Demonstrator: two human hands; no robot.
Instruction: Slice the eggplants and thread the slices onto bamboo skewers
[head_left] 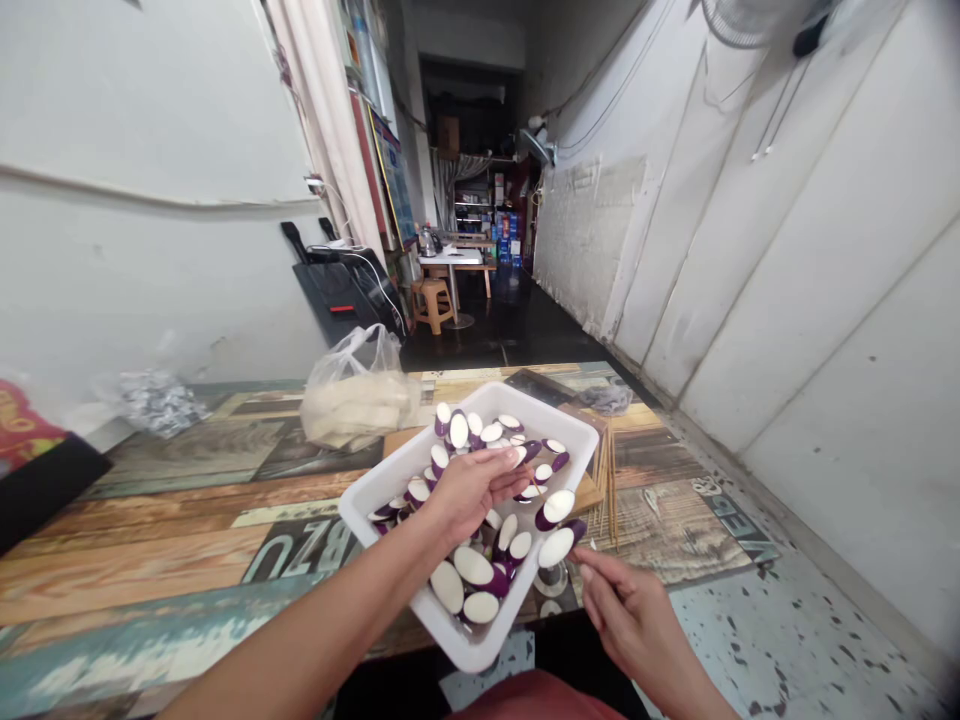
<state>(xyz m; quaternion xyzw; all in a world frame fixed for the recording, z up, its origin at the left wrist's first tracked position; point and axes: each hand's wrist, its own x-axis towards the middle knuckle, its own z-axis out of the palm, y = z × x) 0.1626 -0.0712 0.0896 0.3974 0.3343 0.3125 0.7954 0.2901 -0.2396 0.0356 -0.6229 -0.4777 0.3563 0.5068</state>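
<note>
A white plastic tray (465, 655) at the table's near edge holds many cut pieces of purple-skinned eggplant (480, 607) with pale faces. Over the tray, my left hand (472, 490) pinches one eggplant piece (526, 453) between thumb and fingers. My right hand (626, 605), right of the tray, is closed at the end of a thin skewer, most of which is hidden. Two eggplant pieces (556, 547) sit one above the other just beyond its fingertips, over the tray's right rim. Thin wooden skewers (611, 480) lie beside the tray on the right.
The patterned wooden table (300, 500) bears a clear plastic bag (356, 400) behind the tray, a dark flat object (536, 385) and crumpled plastic (607, 398) at the back right. Crumpled foil-like material (157, 400) and a red package (22, 430) are at left.
</note>
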